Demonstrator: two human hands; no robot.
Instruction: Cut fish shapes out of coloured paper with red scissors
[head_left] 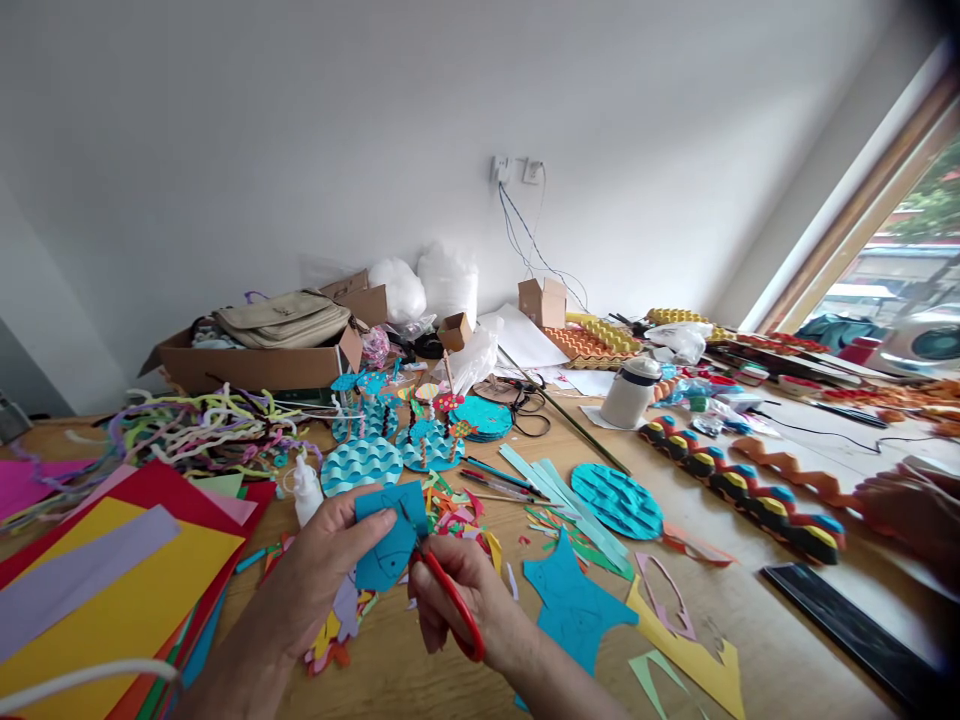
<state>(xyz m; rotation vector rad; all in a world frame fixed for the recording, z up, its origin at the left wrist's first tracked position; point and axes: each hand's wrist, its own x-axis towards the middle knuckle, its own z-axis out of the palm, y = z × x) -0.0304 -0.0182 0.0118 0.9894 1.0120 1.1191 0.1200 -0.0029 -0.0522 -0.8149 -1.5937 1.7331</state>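
Between thumb and fingers, my left hand (341,545) pinches a small piece of blue paper (386,560) with a fish outline drawn on it. My right hand (469,595) is closed around red-handled scissors (456,605); their blades meet the right edge of the paper and are mostly hidden. Colourful paper scraps (454,510) lie on the table behind and below the hands. A larger blue paper offcut (577,610) rests to the right of my right hand. Just behind my left hand stands a white glue bottle (306,490).
Coloured paper sheets (187,540) are stacked at left, with fuzzy craft stems (217,430) behind. Wavy blue discs with small fish (431,440) stand at centre. A white jug (630,393), a coloured wavy strip (739,487) and a black bar (832,620) are at right. Another person's hand (911,505) shows at far right.
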